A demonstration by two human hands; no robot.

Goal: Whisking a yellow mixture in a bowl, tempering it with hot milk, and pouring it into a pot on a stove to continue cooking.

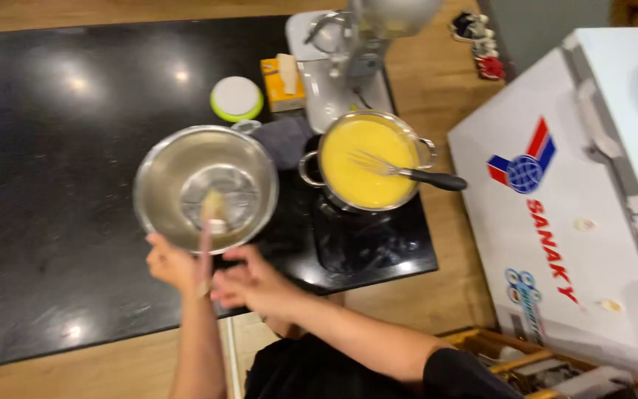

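**Steel bowl nearly scraped out, yellow batter waiting in the pot**

Steel bowl (205,186) sits on the black countertop (53,148), tilted towards the camera, just left of the pot (367,162). It is round, thin-walled and shiny, and almost bare inside: only a small pale smear clings to its base, so the emptying looks all but finished. The left hand (175,264) grips the near rim from below, fingers curled around the edge. A spatula (208,236) with a pale, soft-looking blade reaches into the bowl, its handle running down between the two hands. The right hand (256,284) lies loosely half open beside that handle; motion blur leaves it unclear which hand actually holds it.

Right of the bowl, the two-handled steel pot holds smooth, glossy yellow batter, with a wire whisk (400,171) resting in it, black handle over the rim. Behind the pot stand a white-and-green lid (236,98) and a stand mixer (356,59). Stirring seems left to do.
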